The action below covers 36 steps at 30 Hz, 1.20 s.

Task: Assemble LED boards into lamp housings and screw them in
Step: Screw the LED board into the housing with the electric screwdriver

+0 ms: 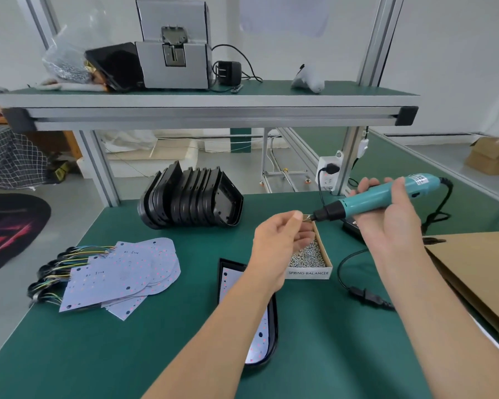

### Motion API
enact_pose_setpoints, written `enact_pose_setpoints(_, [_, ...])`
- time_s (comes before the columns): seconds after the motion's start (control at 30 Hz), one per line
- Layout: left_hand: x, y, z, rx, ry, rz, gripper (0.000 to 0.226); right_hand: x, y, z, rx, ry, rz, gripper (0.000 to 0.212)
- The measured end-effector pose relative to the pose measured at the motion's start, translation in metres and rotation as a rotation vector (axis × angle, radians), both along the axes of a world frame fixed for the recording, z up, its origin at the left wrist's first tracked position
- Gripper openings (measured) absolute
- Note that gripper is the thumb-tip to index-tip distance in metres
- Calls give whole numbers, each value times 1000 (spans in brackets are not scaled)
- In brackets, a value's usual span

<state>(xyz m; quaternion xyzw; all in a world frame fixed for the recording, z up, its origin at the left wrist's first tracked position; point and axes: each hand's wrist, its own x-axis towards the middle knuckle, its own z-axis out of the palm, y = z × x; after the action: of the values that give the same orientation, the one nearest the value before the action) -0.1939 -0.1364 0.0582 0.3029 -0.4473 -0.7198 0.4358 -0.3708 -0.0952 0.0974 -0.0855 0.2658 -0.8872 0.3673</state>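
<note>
My right hand (386, 214) grips a teal electric screwdriver (386, 197), held level with its black tip pointing left. My left hand (280, 243) pinches a small screw (305, 218) between thumb and finger right at the driver's tip, above the open cardboard box of screws (311, 259). A black lamp housing (272, 335) with a white LED board (231, 280) in it lies on the green mat, largely hidden under my left forearm. A loose pile of white LED boards (121, 275) with coloured wires lies at the left. Empty black housings (190, 194) stand stacked at the back.
The screwdriver's black cable and plug (366, 295) trail across the mat on the right. A brown cardboard sheet (478, 269) covers the right edge. A shelf (208, 110) overhead carries a grey machine (173, 44), and a power strip (327, 174) hangs on the frame post.
</note>
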Motion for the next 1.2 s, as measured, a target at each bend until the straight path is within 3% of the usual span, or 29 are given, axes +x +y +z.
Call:
enact_pose_setpoints(0.33, [-23, -7, -9, -40, -62, 59, 8, -2, -7, -11, 15, 25, 2, 19])
enact_pose_setpoints(0.67, [-27, -27, -6, 376, -123, 16, 18, -5, -9, -19, 61, 7, -17, 18])
enact_pose_setpoints(0.8, [-29, -37, -14, 262, -275, 101, 21, -9, -7, -23, 70, -17, -20, 19])
enact_pose_setpoints(1.0, [-27, -45, -22, 10, -525, 28, 10, -14, -5, -24, 64, -21, -25, 19])
enact_pose_setpoints(1.2, [-20, -33, -20, -18, -351, 5, 28, -12, -4, -24, 40, -68, -17, 20])
